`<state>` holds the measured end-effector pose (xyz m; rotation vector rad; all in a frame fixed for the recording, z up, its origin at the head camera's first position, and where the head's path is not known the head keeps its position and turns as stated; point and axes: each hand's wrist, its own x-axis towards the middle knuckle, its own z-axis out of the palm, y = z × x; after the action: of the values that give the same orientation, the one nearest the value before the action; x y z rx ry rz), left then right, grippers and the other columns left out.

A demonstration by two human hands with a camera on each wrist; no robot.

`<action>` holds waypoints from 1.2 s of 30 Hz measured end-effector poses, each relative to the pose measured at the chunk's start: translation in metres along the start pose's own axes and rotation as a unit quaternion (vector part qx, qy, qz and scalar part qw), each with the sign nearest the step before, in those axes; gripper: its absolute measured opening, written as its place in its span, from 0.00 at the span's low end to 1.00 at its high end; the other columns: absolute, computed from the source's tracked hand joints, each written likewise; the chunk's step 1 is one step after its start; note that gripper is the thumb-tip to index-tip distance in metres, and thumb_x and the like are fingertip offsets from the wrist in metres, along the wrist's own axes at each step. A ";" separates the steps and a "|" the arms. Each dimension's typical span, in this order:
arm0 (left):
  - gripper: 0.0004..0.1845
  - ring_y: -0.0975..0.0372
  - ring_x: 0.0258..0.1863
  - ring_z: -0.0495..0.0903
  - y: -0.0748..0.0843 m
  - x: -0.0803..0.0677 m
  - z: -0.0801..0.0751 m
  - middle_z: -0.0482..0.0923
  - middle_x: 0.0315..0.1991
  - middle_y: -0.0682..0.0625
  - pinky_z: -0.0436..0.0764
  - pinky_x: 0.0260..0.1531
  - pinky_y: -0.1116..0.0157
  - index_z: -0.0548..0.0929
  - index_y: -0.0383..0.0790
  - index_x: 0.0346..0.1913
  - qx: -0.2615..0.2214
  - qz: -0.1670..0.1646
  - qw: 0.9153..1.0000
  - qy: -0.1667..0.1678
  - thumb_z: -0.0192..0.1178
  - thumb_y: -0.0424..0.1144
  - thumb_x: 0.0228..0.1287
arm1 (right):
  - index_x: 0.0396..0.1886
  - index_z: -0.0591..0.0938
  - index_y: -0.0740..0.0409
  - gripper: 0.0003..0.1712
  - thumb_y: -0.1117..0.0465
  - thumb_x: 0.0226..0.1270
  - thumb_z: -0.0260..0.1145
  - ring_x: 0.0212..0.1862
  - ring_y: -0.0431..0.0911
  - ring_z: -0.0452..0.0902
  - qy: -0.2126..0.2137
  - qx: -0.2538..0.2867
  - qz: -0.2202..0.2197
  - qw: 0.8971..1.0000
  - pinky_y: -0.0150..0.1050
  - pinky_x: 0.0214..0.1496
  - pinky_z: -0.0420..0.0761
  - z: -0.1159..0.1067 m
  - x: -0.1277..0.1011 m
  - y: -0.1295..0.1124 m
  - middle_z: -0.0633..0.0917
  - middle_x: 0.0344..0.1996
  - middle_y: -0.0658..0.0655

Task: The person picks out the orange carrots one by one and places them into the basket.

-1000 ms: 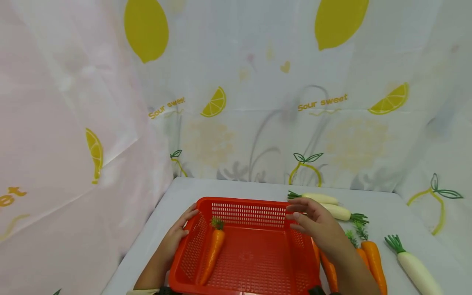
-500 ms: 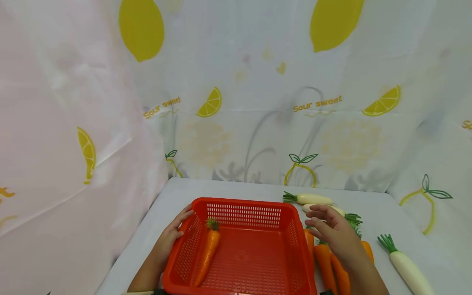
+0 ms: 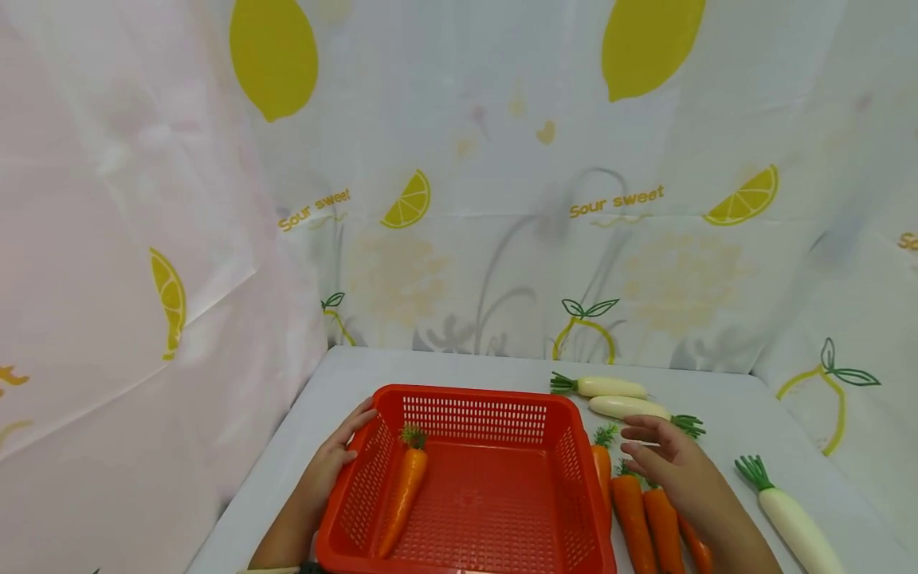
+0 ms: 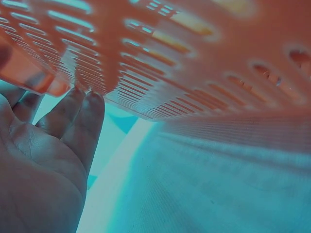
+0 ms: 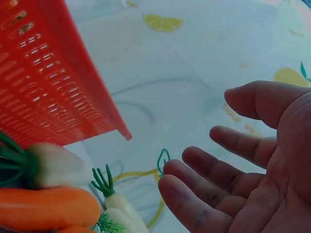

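Observation:
A red plastic basket [image 3: 466, 393] with slotted walls stands on the table, and one carrot [image 3: 406, 494] lies along its left side inside. My left hand [image 3: 331, 466] rests against the basket's left wall, fingertips at the rim; in the left wrist view its extended fingers [image 4: 87, 121] touch the slotted outer wall. To the right of the basket my right hand [image 3: 667, 462] hovers with relaxed, spread fingers and nothing in them. Several orange carrots [image 3: 633, 514] lie beneath and beside it, partly hidden by the hand and forearm.
Two white radishes [image 3: 611, 388] with green stems lie behind the right hand, near the back of the white table [image 3: 430, 363]. A third radish [image 3: 799, 526] is at the far right. Lemon-printed cloth [image 3: 459, 263] hangs along the back and sides.
My right hand has moved rightward, from above the basket's right rim to over the carrots outside. The left hand stays on the basket. The head view has shifted slightly.

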<state>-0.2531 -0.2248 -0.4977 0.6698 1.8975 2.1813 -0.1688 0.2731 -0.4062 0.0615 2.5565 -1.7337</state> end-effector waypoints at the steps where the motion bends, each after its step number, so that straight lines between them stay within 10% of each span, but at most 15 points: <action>1: 0.36 0.75 0.74 0.64 0.000 -0.001 0.000 0.41 0.87 0.51 0.81 0.60 0.62 0.53 0.29 0.81 0.002 0.002 1.000 -0.001 0.38 0.23 0.69 | 0.75 0.67 0.62 0.32 0.51 0.81 0.59 0.62 0.55 0.81 -0.001 -0.010 0.005 1.000 0.43 0.58 0.85 -0.001 0.000 0.002 0.74 0.69 0.68; 14: 0.37 0.76 0.74 0.64 0.001 0.000 0.002 0.39 0.87 0.47 0.81 0.61 0.60 0.53 0.30 0.82 -0.001 -0.002 1.000 0.005 0.37 0.23 0.68 | 0.78 0.65 0.61 0.40 0.40 0.79 0.59 0.69 0.67 0.72 0.031 -0.185 0.043 0.981 0.57 0.58 0.83 -0.018 0.001 0.020 0.74 0.71 0.71; 36: 0.37 0.76 0.74 0.63 0.001 -0.002 0.002 0.42 0.87 0.51 0.80 0.62 0.64 0.53 0.28 0.81 0.006 0.007 1.000 0.002 0.37 0.22 0.67 | 0.77 0.64 0.69 0.39 0.46 0.79 0.57 0.68 0.77 0.67 0.020 -0.254 0.080 0.964 0.67 0.58 0.78 -0.045 -0.002 0.056 0.67 0.71 0.81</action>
<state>-0.2501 -0.2245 -0.4967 0.6835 1.9148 2.1834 -0.1642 0.3362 -0.4416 0.2728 2.8429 -0.9943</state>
